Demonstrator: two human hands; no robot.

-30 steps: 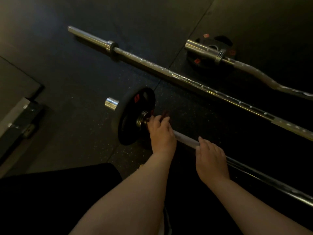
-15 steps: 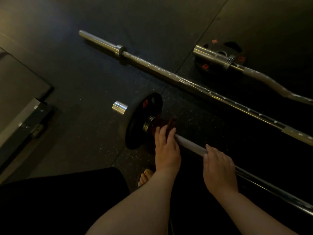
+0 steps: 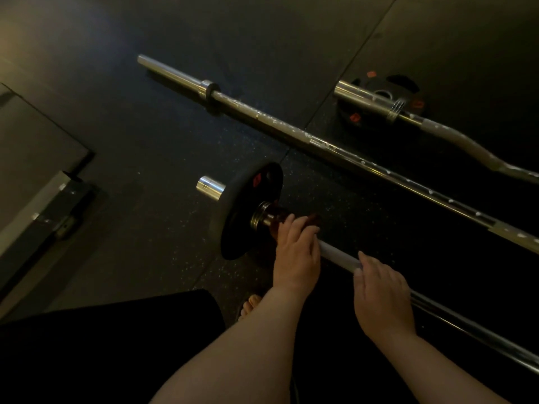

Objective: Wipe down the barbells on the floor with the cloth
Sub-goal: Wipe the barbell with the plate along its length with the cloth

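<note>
The left hand (image 3: 297, 255) presses a dark cloth (image 3: 280, 221) around the nearest barbell (image 3: 338, 256), grip clamped. The right hand (image 3: 379, 295) grips the same bar (red plate (image 3: 250, 211) labels unreadable).

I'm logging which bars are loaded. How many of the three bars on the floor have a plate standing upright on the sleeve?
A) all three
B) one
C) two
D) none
B: only the nearest bar, under both hands, carries an upright plate; the long bar is bare, and the curl bar merely lies across a flat plate.
</note>
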